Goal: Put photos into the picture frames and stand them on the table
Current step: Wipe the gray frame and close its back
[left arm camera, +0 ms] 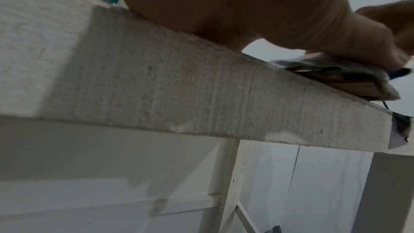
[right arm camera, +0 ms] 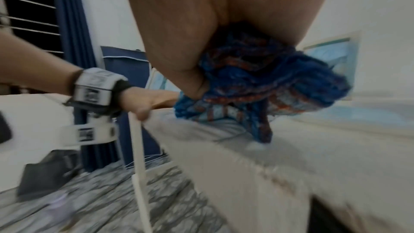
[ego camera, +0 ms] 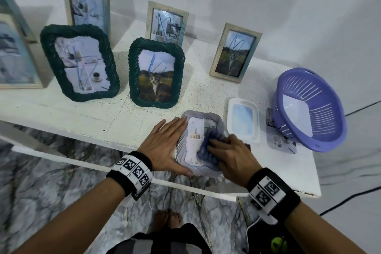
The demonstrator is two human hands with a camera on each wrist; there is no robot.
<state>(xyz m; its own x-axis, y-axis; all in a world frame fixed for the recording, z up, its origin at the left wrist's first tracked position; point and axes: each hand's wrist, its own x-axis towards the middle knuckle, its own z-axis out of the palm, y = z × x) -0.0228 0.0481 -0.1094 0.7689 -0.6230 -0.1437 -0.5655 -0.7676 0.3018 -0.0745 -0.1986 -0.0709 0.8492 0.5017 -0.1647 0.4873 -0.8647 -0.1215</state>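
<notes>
A pale woven picture frame (ego camera: 215,122) lies flat near the table's front edge, with a photo (ego camera: 195,130) showing in it. My left hand (ego camera: 169,140) rests against its left side with straight fingers, the thumb along the near edge. My right hand (ego camera: 224,150) grips a bunched blue cloth (ego camera: 208,146) and presses it onto the frame's right half. The right wrist view shows the blue cloth (right arm camera: 268,81) crumpled under the right hand (right arm camera: 201,24), with the left hand (right arm camera: 152,102) beyond. The left wrist view shows the frame (left arm camera: 336,72) overhanging the table edge (left arm camera: 201,86) slightly.
Two dark green woven frames (ego camera: 80,62) (ego camera: 156,72) and three wooden frames (ego camera: 88,6) (ego camera: 167,20) (ego camera: 235,53) stand behind with photos. A clear plastic tub (ego camera: 243,122), a tilted purple basket (ego camera: 309,109) and loose photos (ego camera: 280,142) lie to the right.
</notes>
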